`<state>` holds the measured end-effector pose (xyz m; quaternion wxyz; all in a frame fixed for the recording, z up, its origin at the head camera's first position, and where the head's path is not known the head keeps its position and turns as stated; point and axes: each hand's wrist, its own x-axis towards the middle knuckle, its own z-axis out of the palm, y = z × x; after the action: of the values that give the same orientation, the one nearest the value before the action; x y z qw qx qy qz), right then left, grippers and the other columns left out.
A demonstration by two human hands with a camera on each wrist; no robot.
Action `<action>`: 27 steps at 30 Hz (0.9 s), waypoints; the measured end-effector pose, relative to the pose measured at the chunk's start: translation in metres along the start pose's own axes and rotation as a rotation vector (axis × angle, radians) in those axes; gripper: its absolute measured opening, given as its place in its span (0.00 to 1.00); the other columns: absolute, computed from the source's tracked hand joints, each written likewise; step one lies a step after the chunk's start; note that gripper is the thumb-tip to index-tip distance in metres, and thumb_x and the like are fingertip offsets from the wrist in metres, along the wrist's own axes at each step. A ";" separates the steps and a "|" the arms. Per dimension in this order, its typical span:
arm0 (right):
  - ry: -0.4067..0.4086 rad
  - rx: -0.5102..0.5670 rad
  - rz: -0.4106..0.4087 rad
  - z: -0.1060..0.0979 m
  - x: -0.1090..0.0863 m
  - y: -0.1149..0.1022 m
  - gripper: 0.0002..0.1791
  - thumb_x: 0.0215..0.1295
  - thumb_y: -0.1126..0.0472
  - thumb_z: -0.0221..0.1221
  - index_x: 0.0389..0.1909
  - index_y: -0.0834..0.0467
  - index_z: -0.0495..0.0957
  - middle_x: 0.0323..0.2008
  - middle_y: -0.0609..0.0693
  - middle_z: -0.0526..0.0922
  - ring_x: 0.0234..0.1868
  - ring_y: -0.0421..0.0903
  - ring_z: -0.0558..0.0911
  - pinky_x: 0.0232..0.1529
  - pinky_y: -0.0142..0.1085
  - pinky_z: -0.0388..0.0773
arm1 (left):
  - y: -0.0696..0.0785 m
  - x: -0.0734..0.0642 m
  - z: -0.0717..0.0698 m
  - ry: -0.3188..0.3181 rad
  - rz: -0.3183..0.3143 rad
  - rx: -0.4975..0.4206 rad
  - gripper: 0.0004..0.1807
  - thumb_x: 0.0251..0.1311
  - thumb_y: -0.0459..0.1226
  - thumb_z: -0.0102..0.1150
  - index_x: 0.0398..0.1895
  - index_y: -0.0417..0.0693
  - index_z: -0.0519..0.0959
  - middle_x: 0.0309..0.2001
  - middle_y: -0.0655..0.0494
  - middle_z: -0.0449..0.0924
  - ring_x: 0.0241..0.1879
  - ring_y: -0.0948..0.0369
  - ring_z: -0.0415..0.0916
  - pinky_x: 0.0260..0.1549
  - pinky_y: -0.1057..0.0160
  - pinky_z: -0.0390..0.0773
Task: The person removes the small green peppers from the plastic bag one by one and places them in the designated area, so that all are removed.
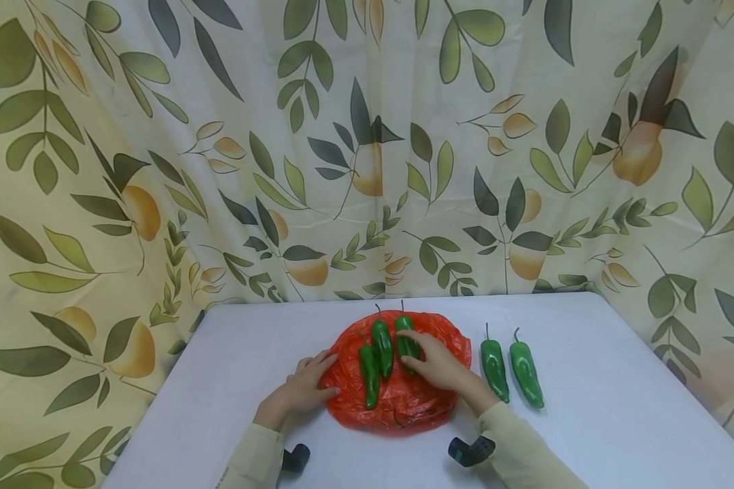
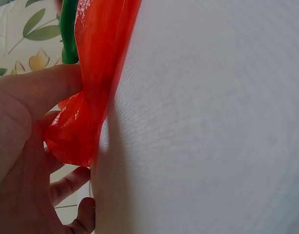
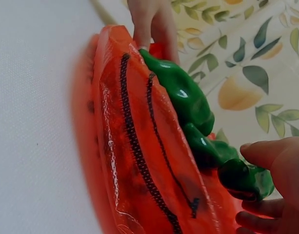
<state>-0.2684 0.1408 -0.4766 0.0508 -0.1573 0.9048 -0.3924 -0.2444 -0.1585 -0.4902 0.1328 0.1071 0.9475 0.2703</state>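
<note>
A rounded red plastic bag (image 1: 397,407) lies on the white table, with three green peppers on top. My left hand (image 1: 308,384) holds its left edge, the thumb on the near side and fingers behind, as the left wrist view shows. My right hand (image 1: 434,360) has its thumb and fingers round the rightmost of these peppers (image 1: 407,339). The middle pepper (image 1: 382,348) and the left pepper (image 1: 370,377) lie close together beside it. In the right wrist view, the held pepper (image 3: 247,180) sits between thumb and fingers. Dark lines (image 3: 135,141) run along the bag's side.
Two more green peppers, a nearer one (image 1: 494,370) and a farther one (image 1: 526,373), lie to the right of the bag on the white table (image 1: 612,421). A leaf-and-fruit patterned curtain (image 1: 355,224) hangs behind the table. Dark devices (image 1: 471,450) are on both wrists.
</note>
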 end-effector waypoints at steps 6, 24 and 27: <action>0.011 -0.016 -0.019 -0.006 -0.008 -0.006 0.30 0.71 0.58 0.62 0.72 0.50 0.68 0.71 0.57 0.72 0.73 0.63 0.68 0.67 0.63 0.71 | 0.000 0.000 0.000 -0.001 0.001 -0.004 0.42 0.61 0.49 0.67 0.78 0.56 0.63 0.79 0.52 0.57 0.76 0.42 0.53 0.64 0.24 0.63; 0.044 -0.040 -0.057 -0.019 -0.029 -0.015 0.30 0.70 0.57 0.62 0.72 0.48 0.68 0.71 0.58 0.71 0.72 0.64 0.68 0.62 0.64 0.75 | 0.001 -0.002 -0.001 -0.001 0.004 -0.013 0.42 0.61 0.50 0.67 0.78 0.57 0.62 0.79 0.51 0.57 0.76 0.42 0.53 0.63 0.24 0.64; 0.044 -0.037 -0.051 -0.022 -0.034 -0.015 0.31 0.70 0.56 0.62 0.72 0.48 0.68 0.72 0.58 0.70 0.73 0.65 0.67 0.61 0.65 0.75 | 0.001 -0.002 -0.001 -0.004 -0.001 -0.015 0.42 0.61 0.50 0.67 0.78 0.57 0.63 0.79 0.52 0.57 0.76 0.42 0.53 0.63 0.24 0.65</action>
<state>-0.2377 0.1570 -0.4517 0.0179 -0.1728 0.9086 -0.3799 -0.2427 -0.1591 -0.4881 0.1355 0.1063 0.9453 0.2770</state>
